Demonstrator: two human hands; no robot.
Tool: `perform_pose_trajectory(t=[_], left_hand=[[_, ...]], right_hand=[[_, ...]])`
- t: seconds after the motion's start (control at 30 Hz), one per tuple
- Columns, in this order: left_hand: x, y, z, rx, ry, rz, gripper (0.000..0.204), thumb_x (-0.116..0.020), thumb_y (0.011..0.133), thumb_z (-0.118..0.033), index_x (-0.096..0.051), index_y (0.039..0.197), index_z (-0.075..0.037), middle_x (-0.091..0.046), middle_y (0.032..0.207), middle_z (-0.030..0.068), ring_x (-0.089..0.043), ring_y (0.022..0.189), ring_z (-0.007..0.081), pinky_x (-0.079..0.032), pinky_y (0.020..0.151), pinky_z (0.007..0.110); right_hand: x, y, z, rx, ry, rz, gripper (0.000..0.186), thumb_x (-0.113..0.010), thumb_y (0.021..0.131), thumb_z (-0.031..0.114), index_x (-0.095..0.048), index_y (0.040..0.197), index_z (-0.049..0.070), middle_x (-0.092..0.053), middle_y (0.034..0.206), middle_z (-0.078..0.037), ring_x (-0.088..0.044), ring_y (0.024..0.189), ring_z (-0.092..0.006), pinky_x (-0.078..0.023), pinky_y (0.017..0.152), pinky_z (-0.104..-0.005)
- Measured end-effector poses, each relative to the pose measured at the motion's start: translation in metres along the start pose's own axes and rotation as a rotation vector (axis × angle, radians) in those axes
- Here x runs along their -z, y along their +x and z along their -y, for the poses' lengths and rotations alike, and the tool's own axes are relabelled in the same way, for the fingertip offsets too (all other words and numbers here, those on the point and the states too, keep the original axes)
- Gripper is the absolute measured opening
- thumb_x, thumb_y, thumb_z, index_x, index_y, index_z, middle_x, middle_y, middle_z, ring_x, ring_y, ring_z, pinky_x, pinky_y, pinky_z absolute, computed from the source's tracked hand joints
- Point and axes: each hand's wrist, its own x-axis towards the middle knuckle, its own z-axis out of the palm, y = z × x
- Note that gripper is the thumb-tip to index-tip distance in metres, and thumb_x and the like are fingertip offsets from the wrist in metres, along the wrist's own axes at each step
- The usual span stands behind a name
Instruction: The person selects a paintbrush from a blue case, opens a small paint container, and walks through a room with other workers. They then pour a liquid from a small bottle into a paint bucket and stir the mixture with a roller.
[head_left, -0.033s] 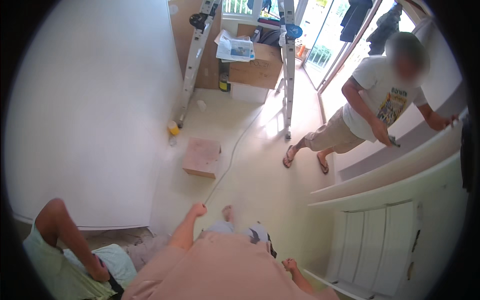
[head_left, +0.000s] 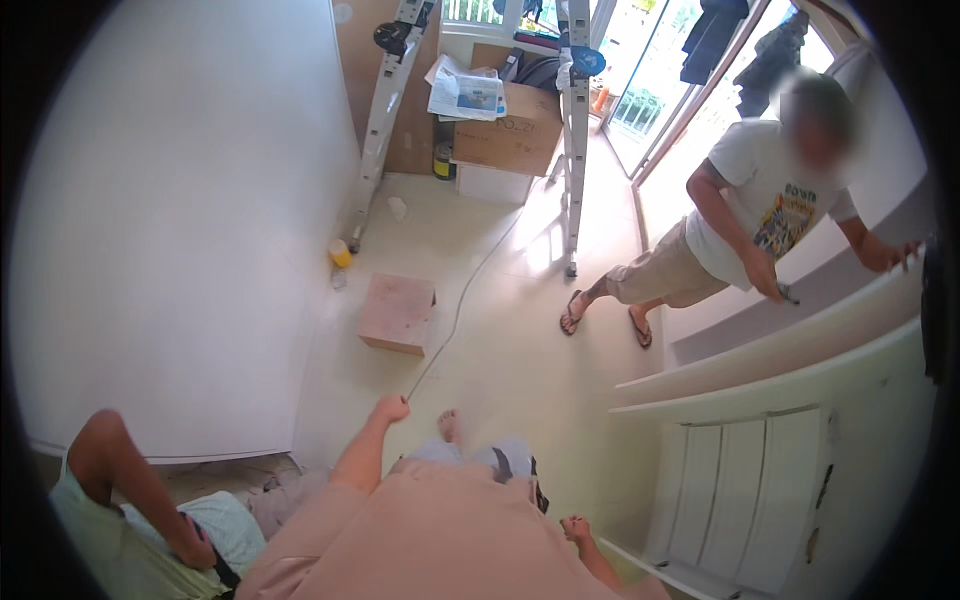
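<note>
My left hand (head_left: pixel 392 408) is closed in a fist at the end of my bent arm, in front of my body. A thin grey cable (head_left: pixel 459 312) runs across the floor and meets this hand in the picture; whether the fingers grip it I cannot tell. Low on the right, my right hand (head_left: pixel 575 528) has curled fingers, and nothing shows in it. It is nearest to the white slatted panel (head_left: pixel 742 500). Ahead of my left hand, a reddish-brown box (head_left: pixel 393 312) rests on the floor.
A stepladder (head_left: pixel 571 170) straddles a cardboard carton (head_left: pixel 508 133) topped with newspaper (head_left: pixel 467 93). A yellow cup (head_left: pixel 340 252) stands near its left leg. At right, a person (head_left: pixel 765 200) holds a small object by a white ledge. Another person's arm (head_left: pixel 140 480) is at lower left.
The room has shifted slightly left in the picture. My left hand appears a little higher and further left, still closed. The person on the right stays at the ledge.
</note>
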Motion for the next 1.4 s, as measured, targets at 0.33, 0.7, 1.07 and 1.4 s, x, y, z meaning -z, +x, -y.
perform_pose_trajectory(t=[0.33,0.7,1.07,1.4], left_hand=[[0.111,0.189,-0.149,-0.088,-0.415,-0.119,0.030,-0.067,0.082,-0.022,-0.074,0.106,-0.004,-0.076,0.097,0.0186,-0.073,0.093,0.0334,-0.057,0.084,0.041],[0.070,0.196,-0.078,0.614,-0.952,-0.376,0.023,-0.063,0.086,-0.011,-0.073,0.104,-0.002,-0.075,0.092,0.0149,-0.074,0.080,0.0212,-0.057,0.072,0.034],[-0.060,0.199,-0.039,1.075,-1.134,-0.398,0.028,-0.058,0.092,-0.025,-0.073,0.099,-0.003,-0.074,0.089,0.0184,-0.072,0.071,0.0311,-0.058,0.073,0.043],[-0.020,0.464,-0.094,1.213,-1.678,-0.879,0.020,-0.065,0.095,-0.009,-0.068,0.115,-0.008,-0.071,0.092,0.0062,-0.069,0.081,0.0161,-0.055,0.072,0.031]], right_hand=[[0.047,0.120,0.251,0.340,0.006,0.029,0.030,-0.061,0.097,0.026,-0.067,0.108,-0.001,-0.071,0.084,-0.013,-0.070,0.072,-0.0228,-0.059,0.066,-0.0368],[0.206,0.362,0.725,0.203,-0.365,0.355,0.021,-0.043,0.103,0.016,-0.052,0.117,0.004,-0.072,0.088,-0.022,-0.072,0.062,-0.0306,-0.057,0.052,-0.0399],[-0.179,0.324,1.068,1.322,-0.972,0.340,0.091,-0.078,0.083,0.056,-0.048,0.141,-0.007,-0.066,0.125,-0.027,-0.064,0.119,-0.0390,-0.051,0.101,-0.0444],[-0.688,0.405,1.192,1.401,-0.909,0.299,0.119,-0.088,0.074,0.049,-0.018,0.158,0.002,-0.051,0.140,-0.031,-0.047,0.134,-0.0430,-0.041,0.111,-0.0505]])
